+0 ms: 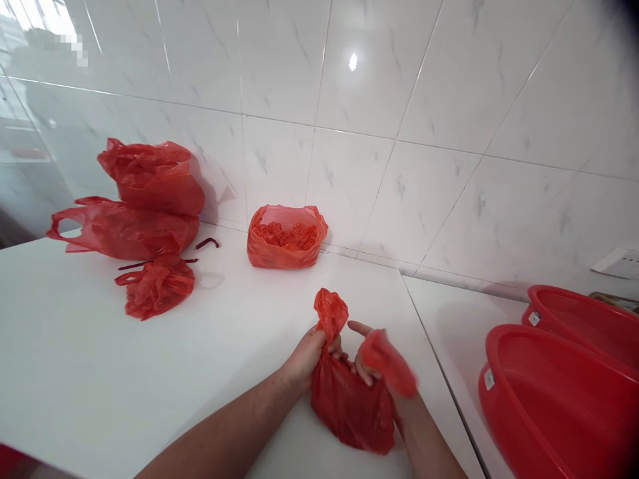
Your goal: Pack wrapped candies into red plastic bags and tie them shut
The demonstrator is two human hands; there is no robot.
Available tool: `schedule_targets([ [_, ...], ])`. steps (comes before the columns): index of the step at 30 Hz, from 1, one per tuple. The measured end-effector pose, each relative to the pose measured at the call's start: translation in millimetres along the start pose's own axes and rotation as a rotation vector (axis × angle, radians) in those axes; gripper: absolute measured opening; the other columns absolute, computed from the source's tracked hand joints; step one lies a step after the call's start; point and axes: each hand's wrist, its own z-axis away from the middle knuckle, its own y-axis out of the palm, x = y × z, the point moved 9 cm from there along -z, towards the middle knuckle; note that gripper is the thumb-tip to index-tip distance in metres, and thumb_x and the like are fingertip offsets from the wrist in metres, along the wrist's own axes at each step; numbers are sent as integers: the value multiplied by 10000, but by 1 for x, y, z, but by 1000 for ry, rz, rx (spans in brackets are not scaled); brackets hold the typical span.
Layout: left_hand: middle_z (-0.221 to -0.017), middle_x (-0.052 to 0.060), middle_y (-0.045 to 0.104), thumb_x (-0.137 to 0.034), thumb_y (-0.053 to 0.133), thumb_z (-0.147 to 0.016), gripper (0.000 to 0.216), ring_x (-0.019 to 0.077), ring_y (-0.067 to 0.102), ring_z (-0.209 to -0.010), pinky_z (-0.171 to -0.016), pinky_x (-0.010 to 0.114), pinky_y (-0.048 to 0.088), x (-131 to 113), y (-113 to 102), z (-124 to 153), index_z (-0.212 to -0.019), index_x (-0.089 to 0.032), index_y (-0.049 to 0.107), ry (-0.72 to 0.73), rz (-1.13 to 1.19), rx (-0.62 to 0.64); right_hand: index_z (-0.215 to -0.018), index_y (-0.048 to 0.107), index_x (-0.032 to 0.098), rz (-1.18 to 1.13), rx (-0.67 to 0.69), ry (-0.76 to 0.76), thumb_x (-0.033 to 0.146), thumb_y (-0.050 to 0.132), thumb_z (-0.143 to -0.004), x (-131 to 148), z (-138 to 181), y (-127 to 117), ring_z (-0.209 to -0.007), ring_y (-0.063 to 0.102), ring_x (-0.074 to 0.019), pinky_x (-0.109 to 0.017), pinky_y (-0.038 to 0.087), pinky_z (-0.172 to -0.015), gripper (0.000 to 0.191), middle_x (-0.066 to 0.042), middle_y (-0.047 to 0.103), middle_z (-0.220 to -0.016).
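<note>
In front of me hangs or rests a red plastic bag [352, 406], filled and sagging at the bottom; its contents are hidden. My left hand [312, 352] is closed around the bag's gathered neck, and one handle loop puffs up above the fist. On the bag's right side is my right hand [367, 359], index finger stretched out and the other fingers curled. A blurred flap of the red plastic, which looks like the other handle, lies across the back of this hand.
Several red bags [154, 233] are piled at the left by the tiled wall [279, 153], with dark red curved pieces [208, 243] near them. A red bag with its mouth spread [287, 256] stands at the wall. Red plastic baskets [509, 372] are at the right.
</note>
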Motion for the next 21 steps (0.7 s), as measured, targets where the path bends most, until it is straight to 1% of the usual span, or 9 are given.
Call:
schedule_targets([
  [2, -457, -40, 457, -219, 589, -705, 200, 103, 479, -422, -488, 247, 414, -2, 5, 3, -562, -186, 453, 30, -94, 1, -1220, 514, 246, 120, 47, 9, 534, 575, -788, -7, 1, 9, -423, 346, -88, -238, 334, -472, 523, 72, 434, -480],
  [4, -502, -2, 552, -216, 592, -707, 92, 140, 538, -445, -481, 266, 424, 0, 14, 5, -647, -177, 533, 17, -208, 67, -1190, 519, 249, 216, 54, -9, 496, 631, -759, -11, 0, 14, -409, 330, -72, -212, 267, -429, 509, 75, 460, -490],
  [7, -571, 53, 632, -219, 587, -719, 61, 204, 615, -515, -522, 314, 471, 9, 26, 5, -732, -159, 579, -7, -346, 179, -996, 587, 210, 265, 8, -15, 456, 687, -718, -18, -2, 9, -380, 307, -55, -206, 227, -409, 384, 85, 445, -445],
  [9, -574, 54, 638, -225, 604, -722, 92, 204, 623, -523, -532, 313, 476, 12, 23, 3, -777, -156, 576, 10, -394, 166, -818, 587, 190, 204, -28, -4, 445, 686, -721, -22, -5, 2, -365, 310, -54, -209, 229, -408, 290, 85, 427, -408],
  [12, -658, 58, 662, -281, 585, -767, 237, 199, 635, -562, -576, 329, 486, 12, 17, 0, -970, -166, 543, 53, -441, 131, -613, 509, 181, 96, -69, 0, 461, 659, -735, -24, -12, -11, -340, 323, -54, -215, 237, -400, 341, 76, 403, -372],
  [15, -1023, 103, 643, -289, 588, -774, 440, 218, 644, -829, -760, 395, 496, -5, 16, 5, -1186, -210, 454, 235, -612, 99, -572, 489, 181, 94, -148, -4, 502, 650, -724, -22, -18, -25, -313, 331, -56, -216, 229, -376, 390, 77, 387, -354],
  [18, -1323, 108, 456, -240, 714, -651, 742, 267, 471, -1175, -995, 436, 374, -26, 31, 19, -1314, -246, 379, 516, -875, 133, -600, 496, 193, 102, -249, -11, 529, 659, -697, -21, -20, -36, -315, 343, -69, -221, 229, -360, 385, 80, 389, -356],
  [20, -1373, 108, 402, -256, 783, -571, 886, 293, 422, -1217, -1027, 436, 343, -30, 40, 26, -1351, -253, 362, 615, -936, 165, -658, 529, 198, 123, -283, -31, 515, 677, -682, -20, -20, -37, -335, 363, -79, -226, 249, -364, 350, 77, 421, -379],
  [21, -1347, 109, 433, -295, 782, -587, 878, 289, 469, -1169, -995, 427, 379, -30, 40, 26, -1358, -256, 365, 611, -911, 162, -706, 552, 198, 152, -279, -39, 505, 674, -690, -19, -19, -36, -343, 373, -84, -228, 257, -367, 331, 72, 446, -395],
])
